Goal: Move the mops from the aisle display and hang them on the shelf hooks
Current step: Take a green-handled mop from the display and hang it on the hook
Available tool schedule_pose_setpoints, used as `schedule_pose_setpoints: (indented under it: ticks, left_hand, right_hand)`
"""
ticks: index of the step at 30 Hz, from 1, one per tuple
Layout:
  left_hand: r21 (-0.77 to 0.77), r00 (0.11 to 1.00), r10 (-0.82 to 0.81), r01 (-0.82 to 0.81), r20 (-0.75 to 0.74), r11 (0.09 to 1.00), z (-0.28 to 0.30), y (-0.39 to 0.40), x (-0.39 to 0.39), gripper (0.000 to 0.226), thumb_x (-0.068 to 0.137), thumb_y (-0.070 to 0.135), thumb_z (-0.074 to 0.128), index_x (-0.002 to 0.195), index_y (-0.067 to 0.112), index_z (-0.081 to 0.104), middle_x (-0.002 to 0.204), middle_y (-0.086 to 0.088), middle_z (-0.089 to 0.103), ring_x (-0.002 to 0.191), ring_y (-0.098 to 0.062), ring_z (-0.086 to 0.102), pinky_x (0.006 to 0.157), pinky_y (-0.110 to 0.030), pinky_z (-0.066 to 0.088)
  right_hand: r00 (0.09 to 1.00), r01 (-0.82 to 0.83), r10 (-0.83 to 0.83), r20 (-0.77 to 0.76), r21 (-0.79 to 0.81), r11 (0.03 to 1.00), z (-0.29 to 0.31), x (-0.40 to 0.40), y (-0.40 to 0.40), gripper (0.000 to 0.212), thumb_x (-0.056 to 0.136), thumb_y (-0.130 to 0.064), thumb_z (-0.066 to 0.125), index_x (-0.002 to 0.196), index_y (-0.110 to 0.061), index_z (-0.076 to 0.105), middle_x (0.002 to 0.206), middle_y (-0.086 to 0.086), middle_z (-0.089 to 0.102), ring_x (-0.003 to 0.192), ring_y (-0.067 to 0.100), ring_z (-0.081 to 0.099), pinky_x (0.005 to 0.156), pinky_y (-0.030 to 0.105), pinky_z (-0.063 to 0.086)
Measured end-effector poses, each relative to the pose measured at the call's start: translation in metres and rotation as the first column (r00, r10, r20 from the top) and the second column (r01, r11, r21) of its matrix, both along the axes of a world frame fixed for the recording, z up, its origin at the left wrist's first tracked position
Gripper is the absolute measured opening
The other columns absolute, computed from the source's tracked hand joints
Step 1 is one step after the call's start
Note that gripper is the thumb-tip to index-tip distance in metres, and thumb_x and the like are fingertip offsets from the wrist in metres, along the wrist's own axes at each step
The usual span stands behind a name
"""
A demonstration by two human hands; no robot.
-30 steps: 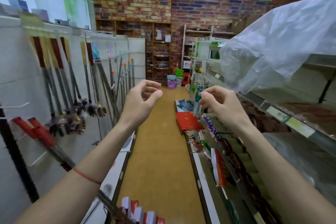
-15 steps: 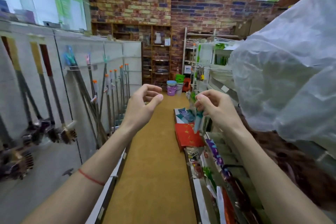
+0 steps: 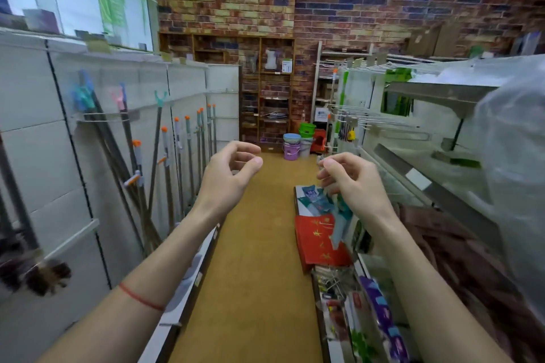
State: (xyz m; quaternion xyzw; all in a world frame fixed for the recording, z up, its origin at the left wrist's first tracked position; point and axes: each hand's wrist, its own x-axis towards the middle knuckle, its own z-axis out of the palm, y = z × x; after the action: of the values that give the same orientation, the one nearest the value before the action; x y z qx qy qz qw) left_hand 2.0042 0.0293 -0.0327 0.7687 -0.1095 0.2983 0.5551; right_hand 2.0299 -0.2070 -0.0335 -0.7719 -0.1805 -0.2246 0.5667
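Several long grey poles with orange caps (image 3: 188, 153) stand along the white wall panel on the left; their lower ends are hidden, so I cannot tell which are mops. More poles with teal and pink forked ends (image 3: 121, 132) lean in a wire holder beside them. Bare wire hooks (image 3: 380, 124) stick out from the shelf on the right. My left hand (image 3: 230, 174) and my right hand (image 3: 351, 180) are raised over the aisle with loosely curled fingers. Neither hand holds anything, and neither touches a pole or hook.
A tan floor runs ahead to stacked buckets (image 3: 292, 144) by the brick wall. A red box (image 3: 321, 242) and blue packs (image 3: 309, 197) lie at the right shelf's foot. Clear plastic sheeting (image 3: 513, 186) bulges from the right shelf. Dark bristle brushes (image 3: 38, 271) hang low on the left.
The view has moved forward down the aisle; the red-handled brushes on the left have slid back out of view. Both hands keep the same raised, empty pose.
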Motion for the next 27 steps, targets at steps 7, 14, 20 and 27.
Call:
schedule_pose_setpoints:
  ticks: [7, 14, 20, 27]
  left_hand:
    - [0.049, 0.998, -0.04, 0.038, 0.039, 0.998, -0.005, 0.024, 0.213, 0.019, 0.098, 0.027, 0.067, 0.115, 0.021, 0.068, 0.109, 0.002, 0.073, 0.104, -0.016, 0.07, 0.088, -0.037, 0.06]
    - [0.068, 0.997, -0.071, 0.069, 0.034, 0.995, 0.026, 0.054, 0.429, 0.016, 0.099, 0.026, 0.067, 0.114, 0.022, 0.067, 0.109, 0.001, 0.072, 0.106, -0.018, 0.07, 0.091, -0.039, 0.06]
    - [0.035, 0.993, -0.11, 0.108, 0.05, 0.993, 0.032, 0.056, 0.558, 0.016, 0.098, 0.024, 0.067, 0.114, 0.02, 0.069, 0.106, 0.0, 0.073, 0.104, -0.018, 0.071, 0.089, -0.041, 0.061]
    - [0.03, 0.993, -0.095, 0.093, 0.075, 0.995, 0.028, 0.052, 0.703, 0.015, 0.099, 0.025, 0.067, 0.114, 0.022, 0.068, 0.107, 0.002, 0.073, 0.104, -0.016, 0.071, 0.089, -0.038, 0.061]
  right_hand:
    - [0.999, 0.035, -0.034, 0.026, -0.014, 0.999, -0.011, 0.199, 0.03, 0.018, 0.101, -0.028, 0.06, 0.099, -0.014, 0.073, 0.088, 0.004, 0.077, 0.079, 0.016, 0.073, 0.071, 0.033, 0.06]
    - [0.994, 0.109, -0.109, 0.023, 0.014, 0.994, 0.025, 0.402, 0.049, 0.017, 0.101, -0.027, 0.062, 0.097, -0.015, 0.073, 0.083, 0.001, 0.078, 0.079, 0.018, 0.073, 0.071, 0.036, 0.06]
    - [0.99, 0.14, -0.14, 0.027, -0.001, 0.99, 0.038, 0.522, 0.048, 0.017, 0.1, -0.024, 0.061, 0.1, -0.012, 0.073, 0.085, 0.003, 0.077, 0.08, 0.023, 0.072, 0.068, 0.038, 0.06]
    - [0.991, 0.13, -0.13, 0.04, -0.006, 0.991, 0.033, 0.674, 0.041, 0.017, 0.1, -0.024, 0.062, 0.099, -0.012, 0.073, 0.085, 0.003, 0.077, 0.075, 0.012, 0.072, 0.066, 0.027, 0.057]
